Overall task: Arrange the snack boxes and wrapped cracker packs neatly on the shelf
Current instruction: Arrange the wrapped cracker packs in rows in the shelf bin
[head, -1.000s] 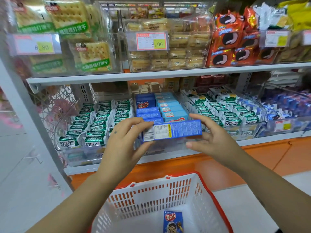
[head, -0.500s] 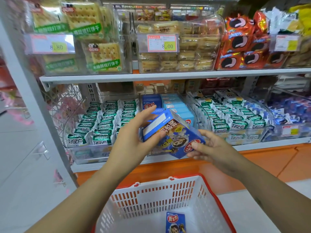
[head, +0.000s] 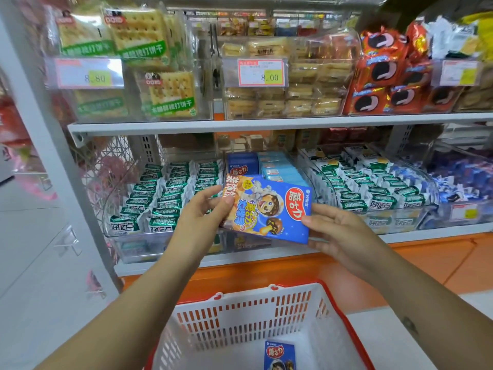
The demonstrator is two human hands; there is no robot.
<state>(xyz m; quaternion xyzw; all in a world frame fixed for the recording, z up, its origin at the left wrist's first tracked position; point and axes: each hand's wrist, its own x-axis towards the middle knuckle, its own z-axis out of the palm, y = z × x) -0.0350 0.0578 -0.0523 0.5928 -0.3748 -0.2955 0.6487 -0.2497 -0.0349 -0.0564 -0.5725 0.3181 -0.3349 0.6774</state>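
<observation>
1. Left of centre on the lower shelf (head: pixel 266 259), green-wrapped cracker packs (head: pixel 165 198) stand in tidy rows inside a clear bin.
2. The left hand (head: pixel 202 217) reaches up from the lower left. Its thumb lies on the front of the blue snack box (head: pixel 269 209) and its fingers are curled behind, pinching the box's left end.
3. That box is at the centre of the frame, in the air just in front of the shelf. Its printed face is towards the camera and it tilts down to the right.
4. Directly behind it, the middle bin holds a row of matching blue boxes (head: pixel 277 169) standing on edge. The front of that row is hidden by the held box.
5. At the bottom centre, a white basket (head: pixel 240 313) with a red rim holds one more box (head: pixel 279 353) of the same kind.
6. The right hand (head: pixel 338 231) comes in from the right. Its fingers are nearly straight and spread against the box's right end and lower corner, so it seems to steady the box rather than grip it, though its palm side is out of sight.
7. Step in hand: the box is being turned to face the right way before shelving.
8. The next move probably calls for standing the box on edge, in line with the row, and sliding it into the front of the middle bin without disturbing the packs on either side.
</observation>
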